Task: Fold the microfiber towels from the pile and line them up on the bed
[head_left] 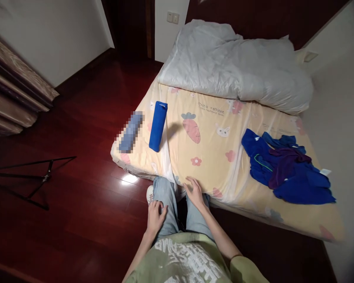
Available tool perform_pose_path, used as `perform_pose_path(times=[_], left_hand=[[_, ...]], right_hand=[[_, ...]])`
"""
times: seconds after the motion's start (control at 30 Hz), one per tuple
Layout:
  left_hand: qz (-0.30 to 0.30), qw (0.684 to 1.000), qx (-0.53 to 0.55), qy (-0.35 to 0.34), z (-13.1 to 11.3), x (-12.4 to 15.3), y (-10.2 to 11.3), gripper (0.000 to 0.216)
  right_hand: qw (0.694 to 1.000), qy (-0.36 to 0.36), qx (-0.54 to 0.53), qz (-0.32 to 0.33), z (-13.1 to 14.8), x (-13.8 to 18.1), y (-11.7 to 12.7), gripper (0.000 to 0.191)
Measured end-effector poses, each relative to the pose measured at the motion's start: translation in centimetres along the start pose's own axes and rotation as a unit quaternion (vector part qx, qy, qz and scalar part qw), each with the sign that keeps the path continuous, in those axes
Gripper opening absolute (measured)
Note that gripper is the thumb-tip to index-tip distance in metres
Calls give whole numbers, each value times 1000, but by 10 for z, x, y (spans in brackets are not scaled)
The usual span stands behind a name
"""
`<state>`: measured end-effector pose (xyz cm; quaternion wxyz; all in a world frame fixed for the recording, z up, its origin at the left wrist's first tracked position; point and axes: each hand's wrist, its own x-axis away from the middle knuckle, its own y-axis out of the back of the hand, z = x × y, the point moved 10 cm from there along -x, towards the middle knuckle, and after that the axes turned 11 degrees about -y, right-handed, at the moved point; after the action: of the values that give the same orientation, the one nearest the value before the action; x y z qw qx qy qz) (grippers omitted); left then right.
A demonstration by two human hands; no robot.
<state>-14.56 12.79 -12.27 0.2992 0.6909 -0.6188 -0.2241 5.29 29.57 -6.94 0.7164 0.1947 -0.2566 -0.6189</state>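
The mattress (212, 157), covered in a pale yellow sheet printed with carrots, rabbits and flowers, lies low on the floor, its near edge pressed against the person's knees. The right hand (194, 193) sits at that near edge, palm down, fingers spread wide and holding nothing; it rests over the right leg of the light jeans (165, 196), and whether the fingertips also touch the sheet cannot be told. The left hand (155, 216) lies just short of the mattress's near edge, flat on the left thigh, fingers loosely apart, empty too. A white shoe (149, 193) shows beside the left leg, close under the mattress's edge.

On the mattress's left part, well beyond both hands, a blue rolled cloth (157, 125) lies lengthwise, and a blurred bluish object (130, 131) lies just beside it, nearer the left edge. On the mattress's right part, well apart from the right hand, a heap of blue and purple clothes (286, 169) lies crumpled. A white duvet (236, 67) is bunched across the mattress's far end.

Left of the mattress, dark red wooden floor (85, 129) carries a thin black stand (32, 177), with a curtain (14, 94) farther left.
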Motion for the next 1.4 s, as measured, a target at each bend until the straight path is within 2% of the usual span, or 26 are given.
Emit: perform_pose_path(times=[0.1,0.17,0.23,0.4,0.77,0.97,1.1,1.17,1.23,1.4], left_hand=[[49,994,-84,-42,-14,-11,-1,24],[80,983,-145,-79,-28,-24,-8,22],[100,971,-189,-109,-42,-32,-20,20],[115,958,-225,-137,-62,-42,-42,17],[105,956,-232,-147,-64,-54,-39,20],[114,939,-274,-175,-70,-64,-44,22],[113,928,-303,-184,-69,-63,-47,24],[108,925,-311,-191,-70,-63,-48,25],[106,923,-315,-193,-70,-64,-49,26],[113,922,-322,-183,-70,-67,-50,26]], right_hand=[[999,-29,25,19,-67,48,10,27],[999,-29,19,5,-91,69,20,26],[1000,-24,9,-10,-103,79,25,26],[1000,-3,27,-13,-104,76,17,26],[999,-12,-16,-28,-109,70,24,24],[997,-14,-55,-57,-114,68,34,22],[989,-43,-116,-76,-128,77,45,24],[979,-60,-155,-117,-139,76,68,23],[963,-67,-175,-193,-151,71,112,21],[899,-134,-118,-399,-188,42,263,25]])
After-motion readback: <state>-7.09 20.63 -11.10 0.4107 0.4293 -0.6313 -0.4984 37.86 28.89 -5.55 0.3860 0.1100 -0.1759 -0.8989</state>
